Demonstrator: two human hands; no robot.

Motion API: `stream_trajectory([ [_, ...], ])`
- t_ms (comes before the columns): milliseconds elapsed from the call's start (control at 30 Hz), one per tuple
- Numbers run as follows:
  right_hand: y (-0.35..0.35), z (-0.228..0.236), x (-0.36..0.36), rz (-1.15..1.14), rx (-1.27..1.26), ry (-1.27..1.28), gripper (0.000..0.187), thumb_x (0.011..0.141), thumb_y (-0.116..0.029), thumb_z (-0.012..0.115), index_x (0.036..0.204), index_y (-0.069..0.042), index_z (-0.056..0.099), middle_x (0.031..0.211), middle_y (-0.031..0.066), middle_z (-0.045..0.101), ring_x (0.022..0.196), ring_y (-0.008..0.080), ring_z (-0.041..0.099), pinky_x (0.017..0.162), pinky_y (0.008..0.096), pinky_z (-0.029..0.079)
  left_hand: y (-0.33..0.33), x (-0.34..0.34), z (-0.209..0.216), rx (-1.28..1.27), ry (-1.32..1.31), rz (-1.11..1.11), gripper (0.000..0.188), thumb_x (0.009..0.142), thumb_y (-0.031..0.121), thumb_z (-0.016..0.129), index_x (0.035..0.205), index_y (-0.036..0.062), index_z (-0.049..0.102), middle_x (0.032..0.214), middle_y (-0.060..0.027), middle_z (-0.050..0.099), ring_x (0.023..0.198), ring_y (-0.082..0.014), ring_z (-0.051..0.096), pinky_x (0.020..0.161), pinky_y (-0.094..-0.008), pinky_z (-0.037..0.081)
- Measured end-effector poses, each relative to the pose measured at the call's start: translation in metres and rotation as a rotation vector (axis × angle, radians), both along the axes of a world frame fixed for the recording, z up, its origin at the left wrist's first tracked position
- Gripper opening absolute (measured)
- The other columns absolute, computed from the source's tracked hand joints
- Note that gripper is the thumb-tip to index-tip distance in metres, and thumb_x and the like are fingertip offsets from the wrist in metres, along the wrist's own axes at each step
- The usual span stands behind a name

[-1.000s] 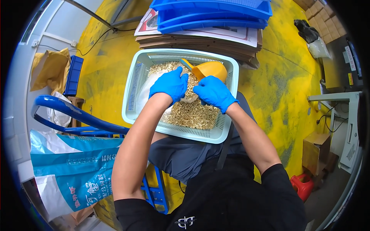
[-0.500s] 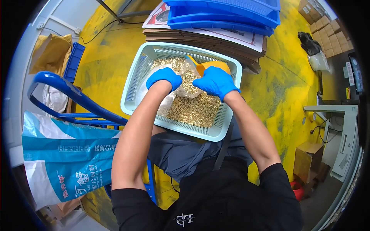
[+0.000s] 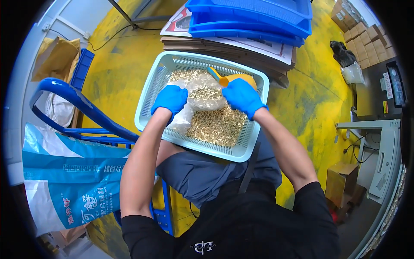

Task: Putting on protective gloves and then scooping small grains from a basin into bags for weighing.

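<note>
A pale mint plastic basket (image 3: 148,90) rests by my lap, holding a layer of small brass-coloured pieces (image 3: 217,129). Over it, a clear plastic bag (image 3: 207,93) has more of the same pieces inside. My left hand (image 3: 171,101), in a blue glove, is closed on the bag's left side. On the opposite side my right hand (image 3: 243,96), also gloved in blue, is closed at the bag's edge, its fingertips partly hidden. Behind the right hand lies a yellow scoop (image 3: 248,79) with a blue handle end. More clear plastic (image 3: 181,121) lies below my left hand.
Blue plastic trays (image 3: 250,21) sit on stacked flat cardboard (image 3: 181,44) beyond the basket. At left stands a blue metal trolley (image 3: 86,105) with a blue-and-white woven sack (image 3: 73,177) against it. An open cardboard box (image 3: 340,181) and grey metal frame (image 3: 384,151) are at right.
My hands have moved a little farther apart, the left one shifting left and down. The bag now spreads wider between them, showing the pieces inside. The whole view has shifted slightly.
</note>
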State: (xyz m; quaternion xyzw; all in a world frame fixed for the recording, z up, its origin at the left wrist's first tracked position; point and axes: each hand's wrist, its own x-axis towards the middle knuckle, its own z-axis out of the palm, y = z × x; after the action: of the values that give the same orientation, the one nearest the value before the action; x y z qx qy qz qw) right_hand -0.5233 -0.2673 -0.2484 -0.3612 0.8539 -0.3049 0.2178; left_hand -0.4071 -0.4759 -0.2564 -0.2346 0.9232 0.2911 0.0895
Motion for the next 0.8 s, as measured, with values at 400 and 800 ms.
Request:
stream_trajectory([
  [400,0.0,-0.013,0.013,-0.207,0.033,-0.307,0.032,0.075,-0.028,0.047,0.068,-0.003,0.065,0.07,0.0219,0.061,0.07,0.0366,0.062,0.068,0.0448,0.048,0.022,-0.014,0.004,-0.02,-0.273,0.022,0.039,0.077,0.039,0.049,0.081,0.0039,0.067,0.09,-0.0241,0.06,0.084,-0.0419,0.058,0.077,-0.0465,0.046],
  [800,0.035,0.066,-0.073,-0.498,-0.53,0.127,0.027,0.078,-0.029,0.062,0.069,-0.004,0.058,0.064,0.0145,0.056,0.061,0.0303,0.056,0.061,0.0407,0.044,0.04,-0.005,0.032,-0.104,-0.228,0.063,0.037,0.079,0.039,0.051,0.084,0.0066,0.068,0.092,-0.0215,0.062,0.085,-0.0391,0.06,0.075,-0.0452,0.047],
])
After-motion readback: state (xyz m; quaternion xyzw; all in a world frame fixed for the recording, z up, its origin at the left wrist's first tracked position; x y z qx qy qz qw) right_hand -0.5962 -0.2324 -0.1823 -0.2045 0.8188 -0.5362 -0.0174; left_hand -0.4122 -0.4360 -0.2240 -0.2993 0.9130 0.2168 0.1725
